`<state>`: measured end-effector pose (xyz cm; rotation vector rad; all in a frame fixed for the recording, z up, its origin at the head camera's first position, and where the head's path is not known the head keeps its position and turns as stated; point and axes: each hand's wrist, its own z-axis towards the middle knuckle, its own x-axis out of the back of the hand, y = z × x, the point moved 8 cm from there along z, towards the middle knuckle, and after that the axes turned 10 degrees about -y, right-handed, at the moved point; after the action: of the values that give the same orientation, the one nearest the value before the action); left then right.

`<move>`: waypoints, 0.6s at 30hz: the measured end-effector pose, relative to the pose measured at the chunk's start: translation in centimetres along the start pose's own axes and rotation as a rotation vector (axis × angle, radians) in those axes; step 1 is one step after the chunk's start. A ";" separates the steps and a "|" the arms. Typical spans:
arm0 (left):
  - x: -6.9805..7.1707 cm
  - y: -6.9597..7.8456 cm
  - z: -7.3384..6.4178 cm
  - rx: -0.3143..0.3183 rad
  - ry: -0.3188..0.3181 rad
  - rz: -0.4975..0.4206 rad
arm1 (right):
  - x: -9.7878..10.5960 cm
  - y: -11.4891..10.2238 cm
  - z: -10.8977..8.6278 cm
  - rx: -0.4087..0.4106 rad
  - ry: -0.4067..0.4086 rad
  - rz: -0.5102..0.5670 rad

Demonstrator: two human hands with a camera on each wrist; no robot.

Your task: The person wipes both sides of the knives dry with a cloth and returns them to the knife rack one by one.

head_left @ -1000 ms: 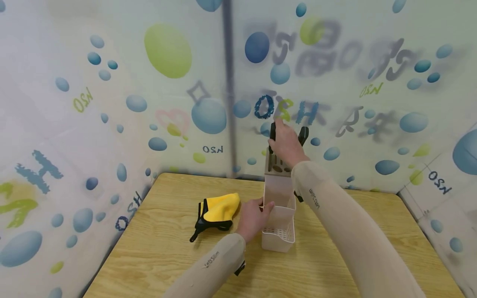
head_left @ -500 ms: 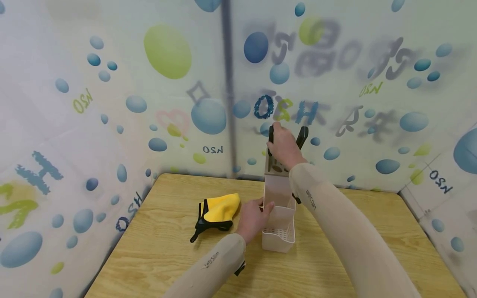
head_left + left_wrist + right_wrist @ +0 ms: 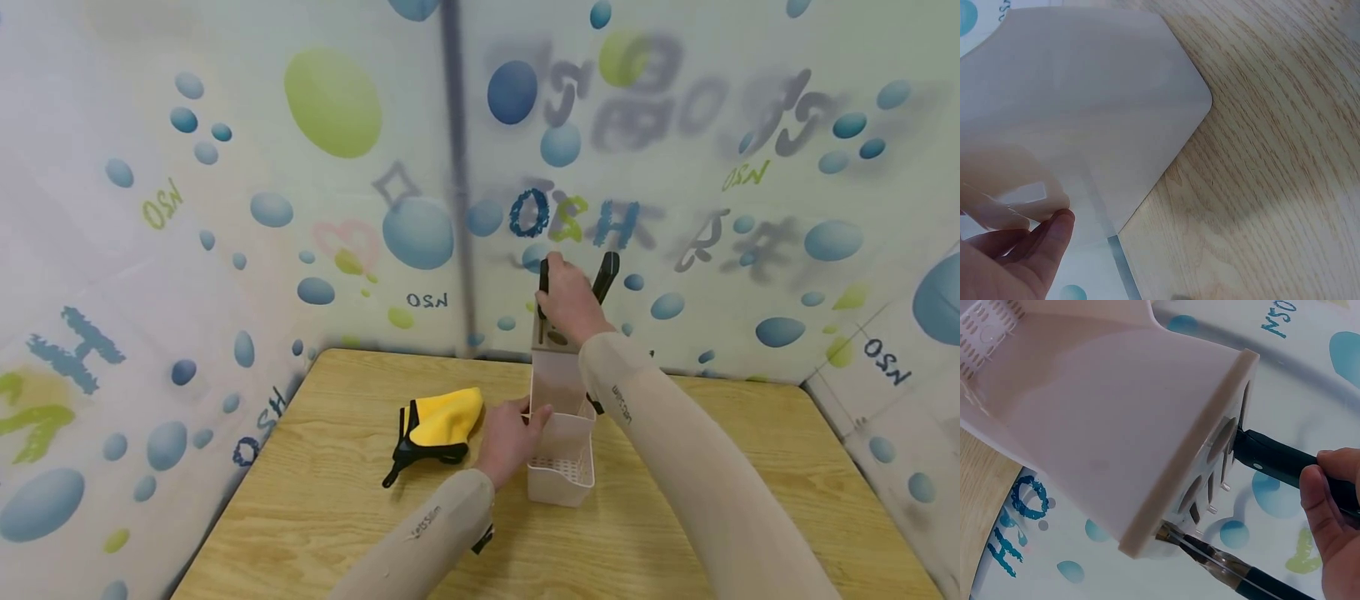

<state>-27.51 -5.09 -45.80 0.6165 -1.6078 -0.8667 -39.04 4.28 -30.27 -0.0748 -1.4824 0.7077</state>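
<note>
A pale plastic knife holder point(image 3: 557, 371) with a brown slotted top stands upright at the table's back. My left hand point(image 3: 510, 437) grips the left side of its front compartment. In the left wrist view, that hand's bent fingers point(image 3: 1054, 240) meet the holder's pale wall point(image 3: 1097, 144). My right hand point(image 3: 568, 296) holds a knife by its black handle point(image 3: 1272, 455), the thumb and fingers pinching it. The knife's blade is hidden inside the slotted top point(image 3: 1200, 469). Beside it, a second black-handled utensil point(image 3: 609, 271) leans outward from another opening, metal showing below its handle point(image 3: 1229, 565).
On the wooden table point(image 3: 315, 517), left of the holder, lies a yellow cloth item point(image 3: 446, 417) with black trim and a hanging loop. Low at the holder's front is a perforated open compartment point(image 3: 562, 487). A patterned wall point(image 3: 360, 308) rises directly behind the table.
My right hand and the knife handle have moved slightly down toward the slotted top. My left hand keeps its grip in the same spot, and the holder stays in place.
</note>
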 end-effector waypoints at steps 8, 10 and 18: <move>0.1 0.2 0.0 -0.014 0.003 0.000 | -0.1 0.1 0.1 0.019 0.023 -0.014; 0.1 0.2 0.0 -0.012 0.002 -0.005 | -0.1 0.1 0.1 0.021 0.027 -0.016; 0.1 0.0 0.0 -0.013 0.006 0.003 | -0.3 -0.1 -0.1 0.025 0.028 -0.033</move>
<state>-27.49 -5.14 -45.71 0.6067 -1.5965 -0.8720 -38.86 4.08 -30.48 -0.0411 -1.4449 0.6954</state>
